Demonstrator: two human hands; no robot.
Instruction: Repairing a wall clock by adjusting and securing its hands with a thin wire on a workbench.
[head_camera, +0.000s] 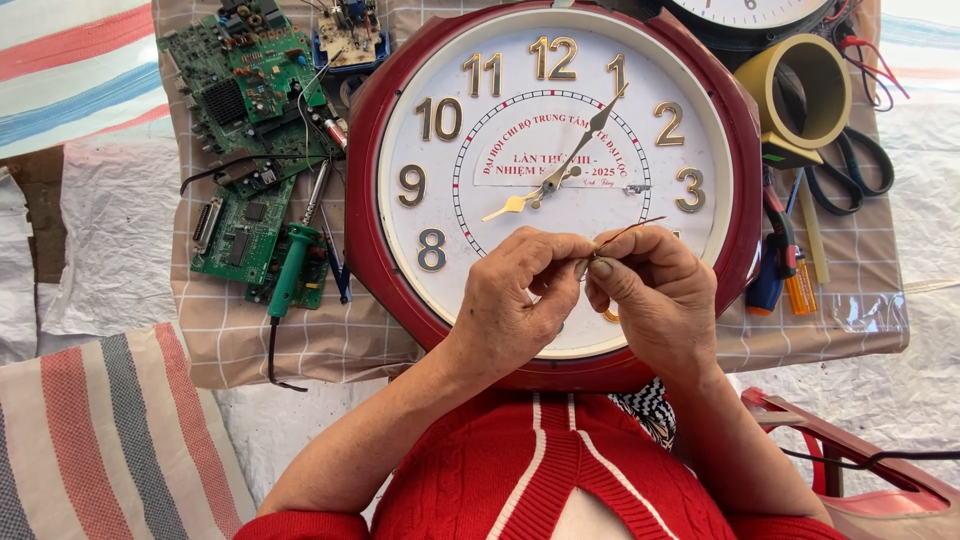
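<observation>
Both of my hands meet over the lower half of a big round wall clock (556, 190) with a dark red rim and a white dial. My left hand (520, 300) pinches one end of a thin reddish clock hand (628, 232) between thumb and fingertips, and my right hand (655, 290) grips the same slender piece just beside it, thumb pressed against forefinger, so the two hands touch at the fingertips. The thin piece sticks out up and away from my right hand, slanting over the dial. Just beyond my left hand's knuckles, the gold hour hand (508, 208) and the longer minute hand (590, 135) sit on the clock's centre. Well off to the far side of my left hand, green circuit boards (250, 150) and a green-handled soldering iron (290, 268) lie on the checked cloth covering the surface (330, 340). Past my right hand, beyond the clock's rim, I see a roll of yellowish tape (805, 90), black-handled scissors (850, 170) and an orange-handled tool (797, 285). My red knitted sweater (540, 470) fills the near edge below my wrists.
</observation>
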